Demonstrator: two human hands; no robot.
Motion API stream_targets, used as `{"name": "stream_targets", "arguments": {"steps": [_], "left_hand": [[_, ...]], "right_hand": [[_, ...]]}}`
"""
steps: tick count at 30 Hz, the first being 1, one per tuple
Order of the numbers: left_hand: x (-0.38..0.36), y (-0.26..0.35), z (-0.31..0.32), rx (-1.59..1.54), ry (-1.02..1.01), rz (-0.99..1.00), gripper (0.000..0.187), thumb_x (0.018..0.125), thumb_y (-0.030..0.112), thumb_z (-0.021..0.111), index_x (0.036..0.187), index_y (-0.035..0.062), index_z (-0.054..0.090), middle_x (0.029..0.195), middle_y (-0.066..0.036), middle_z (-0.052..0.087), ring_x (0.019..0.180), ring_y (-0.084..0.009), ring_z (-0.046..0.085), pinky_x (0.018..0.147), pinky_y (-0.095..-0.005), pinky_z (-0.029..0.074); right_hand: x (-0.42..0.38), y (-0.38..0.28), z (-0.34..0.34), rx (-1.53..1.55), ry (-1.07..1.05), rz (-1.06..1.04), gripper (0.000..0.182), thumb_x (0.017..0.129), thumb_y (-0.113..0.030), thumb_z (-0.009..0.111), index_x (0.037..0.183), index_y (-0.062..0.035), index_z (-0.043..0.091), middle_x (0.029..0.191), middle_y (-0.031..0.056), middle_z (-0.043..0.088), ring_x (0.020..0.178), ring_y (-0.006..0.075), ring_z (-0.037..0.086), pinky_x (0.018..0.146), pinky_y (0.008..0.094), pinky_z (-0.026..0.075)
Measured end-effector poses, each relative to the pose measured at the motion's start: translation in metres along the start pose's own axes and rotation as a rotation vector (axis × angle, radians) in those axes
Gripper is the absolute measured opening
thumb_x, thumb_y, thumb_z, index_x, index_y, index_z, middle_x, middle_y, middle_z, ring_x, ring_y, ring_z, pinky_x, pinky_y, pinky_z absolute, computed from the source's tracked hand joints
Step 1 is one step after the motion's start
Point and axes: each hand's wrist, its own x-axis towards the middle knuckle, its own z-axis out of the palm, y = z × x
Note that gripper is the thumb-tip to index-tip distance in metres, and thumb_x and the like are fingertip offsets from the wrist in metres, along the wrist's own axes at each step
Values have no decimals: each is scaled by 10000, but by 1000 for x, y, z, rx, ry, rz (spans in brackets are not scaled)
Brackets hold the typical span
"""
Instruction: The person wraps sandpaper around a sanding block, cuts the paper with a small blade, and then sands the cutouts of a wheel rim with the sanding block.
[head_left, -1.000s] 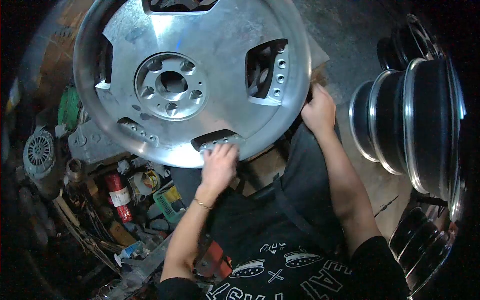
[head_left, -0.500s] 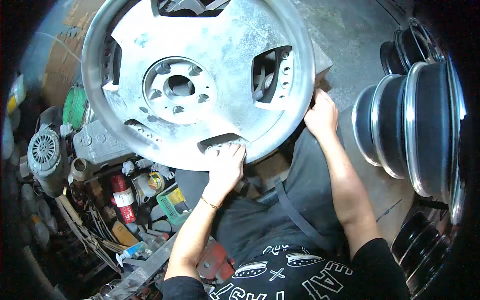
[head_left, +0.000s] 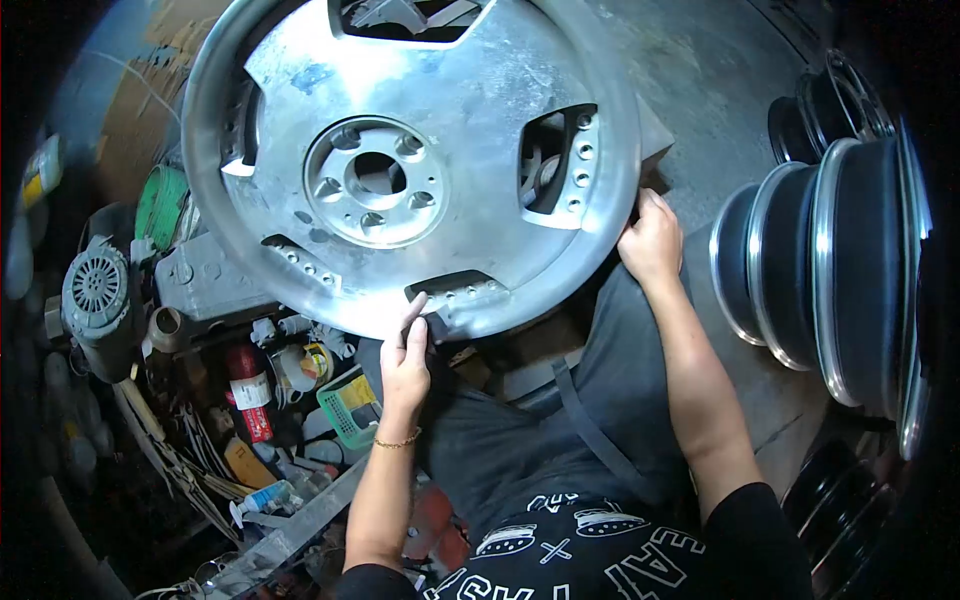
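Note:
A large bare-metal wheel rim (head_left: 470, 110) fills the upper middle, its face turned up toward me, with a round hub with bolt holes and several cut-out windows. My right hand (head_left: 655, 240) is closed around its outer edge at the right. At the bottom edge, just below a cut-out window, my left hand (head_left: 408, 360) has its thumb and fingers closed around a small dark piece (head_left: 436, 328), which lies against the metal. The piece's kind does not show. The undersides of the right fingers are hidden behind the rim.
Several black wheels with polished lips (head_left: 830, 270) stand stacked at the right. To the left are a grey motor (head_left: 97, 290), a green round object (head_left: 160, 208), a red can (head_left: 248, 390) and a green basket (head_left: 350, 408). A metal bar (head_left: 290, 530) runs along the lower left.
My left hand has moved left and down from the lower window to the bottom edge, and the dark piece now shows. My right hand still holds the edge. The whole view has shifted slightly.

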Motion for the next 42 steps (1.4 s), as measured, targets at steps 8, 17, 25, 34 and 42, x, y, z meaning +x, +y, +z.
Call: {"name": "stream_targets", "arguments": {"steps": [8,17,25,34,42], "left_hand": [[-24,-4,13,-724,266,-294,285,975,67,534,1257,25,551,982,-36,584,787,-77,530,620,-209,444],[-34,5,-18,-429,209,-216,454,840,0,691,1258,-53,523,1092,-77,594,932,-96,581,809,-228,495],[-14,10,-11,408,201,217,249,785,94,754,1012,12,692,997,-184,661,878,-319,664,777,-381,528],[23,-17,3,351,65,76,203,872,120,658,1058,47,691,876,-171,679,807,-297,652,754,-359,508],[32,-20,5,562,-112,326,267,856,96,628,1117,50,660,1001,-115,650,919,-297,599,821,-366,493]], "right_hand": [[0,-2,3,-17,23,-1,330,807,-317,656,916,-7,619,922,204,643,933,398,607,801,476,478],[0,0,7,11,36,-7,351,786,-303,680,943,8,632,971,215,654,944,410,617,818,472,484],[0,-1,7,3,8,-2,347,781,-299,683,941,4,633,971,213,659,949,405,620,814,470,488],[1,-2,4,-25,-8,15,344,789,-318,676,934,-8,635,968,205,659,947,400,622,818,468,486],[1,-5,2,-21,-12,22,340,805,-319,663,956,-16,637,971,208,655,971,393,614,833,473,481]]}}
